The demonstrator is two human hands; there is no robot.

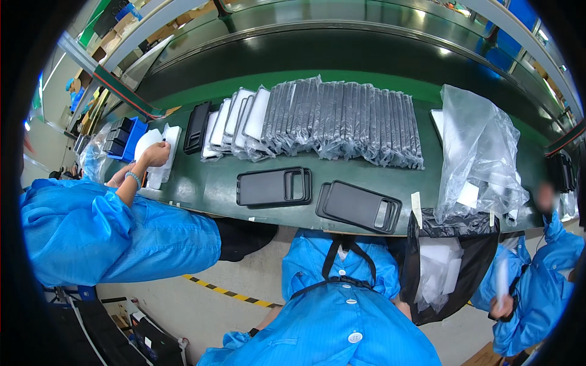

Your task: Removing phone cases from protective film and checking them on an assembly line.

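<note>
Only a sliver of my left hand [269, 316] shows, beside my blue coat below the table edge, with a dark band at the wrist. A small patch of skin at the other side of the coat looks like my right hand [401, 307], near the black bag. The fingers of both are hidden, so what they hold cannot be seen. On the green table in front of me lie two small stacks of black phone-case-like shells, one on the left [262, 186] and one on the right [357, 205]. Behind them stands a long row of plastic-wrapped dark shells [342, 119].
A clear plastic bag [476, 146] lies on the table's right. A black bag [455, 293] with white sheets hangs from its edge. Dark shells [196, 128] and a blue bin [133, 141] stand left. Co-workers in blue are at left [122, 232] and right [537, 287].
</note>
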